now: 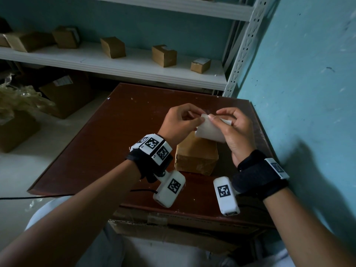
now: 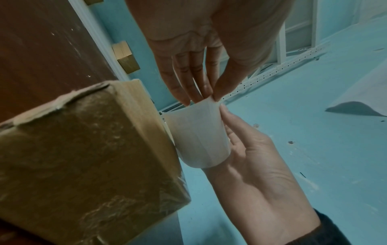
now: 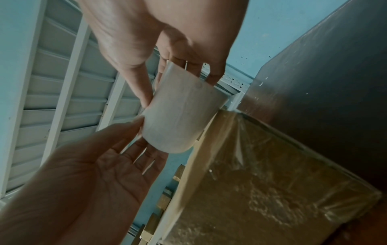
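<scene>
Above the box [image 1: 196, 157], curled label [image 1: 210, 132] — sticker, perhaps — corner pinched by left hand [image 1: 179, 122], right hand [image 1: 238, 133] fingers [image 1: 217, 122] gripping

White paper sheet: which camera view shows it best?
The left wrist view: the curled white paper sheet sits mid-frame, sharp, with the left hand pinching its top corner and the right hand behind it. The right wrist view shows it too, slightly blurred. In the head view, both hands cover much of it.
</scene>
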Available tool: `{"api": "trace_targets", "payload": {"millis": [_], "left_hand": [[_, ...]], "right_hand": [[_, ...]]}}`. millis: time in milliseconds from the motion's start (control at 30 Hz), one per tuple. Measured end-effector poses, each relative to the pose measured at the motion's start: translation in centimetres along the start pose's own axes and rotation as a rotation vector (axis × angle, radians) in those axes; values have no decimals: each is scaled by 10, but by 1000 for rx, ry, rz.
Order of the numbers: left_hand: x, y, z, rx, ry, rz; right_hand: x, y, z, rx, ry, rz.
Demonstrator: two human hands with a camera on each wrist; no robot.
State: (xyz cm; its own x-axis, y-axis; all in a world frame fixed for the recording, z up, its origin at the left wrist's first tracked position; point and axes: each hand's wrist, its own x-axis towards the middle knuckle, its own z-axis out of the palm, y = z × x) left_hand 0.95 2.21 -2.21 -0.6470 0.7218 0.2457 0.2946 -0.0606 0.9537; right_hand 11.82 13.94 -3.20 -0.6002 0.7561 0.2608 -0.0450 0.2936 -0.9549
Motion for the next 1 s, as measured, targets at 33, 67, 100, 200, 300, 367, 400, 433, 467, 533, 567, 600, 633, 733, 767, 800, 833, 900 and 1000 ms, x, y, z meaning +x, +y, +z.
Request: {"api": "trace_targets", "payload": {"millis": [33, 67, 100, 200, 300, 367, 400, 433, 467, 533, 567, 600, 633, 733, 767, 800, 833, 900, 1000], "left_hand": [[0, 0, 0, -1, 3, 0], [0, 0, 1, 0, 5, 0], [0, 0, 1, 2, 6, -1], [0, 1, 1, 27, 4, -7], [0, 1, 1, 46, 5, -8], [0, 0, 1, 53, 18, 3], [1, 0, 1, 57, 23, 8], [1, -1, 0, 61, 25, 13], [1, -1, 0, 63, 25, 16], [1, -2, -1, 59, 23, 19], [1, -2, -1, 59, 22, 20], [0, -2, -1, 61, 22, 22], [0, -2, -1, 63, 22, 24], [0, -3, -1, 61, 24, 29], [0, -2, -1, 63, 23, 34], [0, -2, -1, 65, 23, 41], [0, -3, -1, 68, 23, 48], [0, -2, 0, 75, 29, 64], [0, -2, -1, 77, 39, 74]], "right_hand": [[0, 0, 0, 1, -1, 2], [0, 0, 0, 3, -2, 2], [0, 0, -1, 4, -3, -2], [0, -1, 0, 10, -13, -15], [-1, -2, 0, 20, -25, -14], [-2, -3, 1, 22, -33, -12], [-2, -3, 1, 23, -35, -10], [-2, -4, 1, 22, -38, -7], [-2, -4, 1, 22, -41, -6], [-2, -4, 1, 21, -45, -7], [-3, -4, 1, 20, -46, -8], [-3, -4, 1, 20, -46, -9], [-3, -4, 1, 22, -47, -10], [-3, -4, 1, 29, -49, -11], [-3, -4, 1, 28, -49, -12], [-3, -4, 0, 27, -50, -14], [-2, -4, 0, 26, -51, -15], [-2, -4, 0, 28, -54, -16], [-3, -5, 0, 31, -61, -19]]}}
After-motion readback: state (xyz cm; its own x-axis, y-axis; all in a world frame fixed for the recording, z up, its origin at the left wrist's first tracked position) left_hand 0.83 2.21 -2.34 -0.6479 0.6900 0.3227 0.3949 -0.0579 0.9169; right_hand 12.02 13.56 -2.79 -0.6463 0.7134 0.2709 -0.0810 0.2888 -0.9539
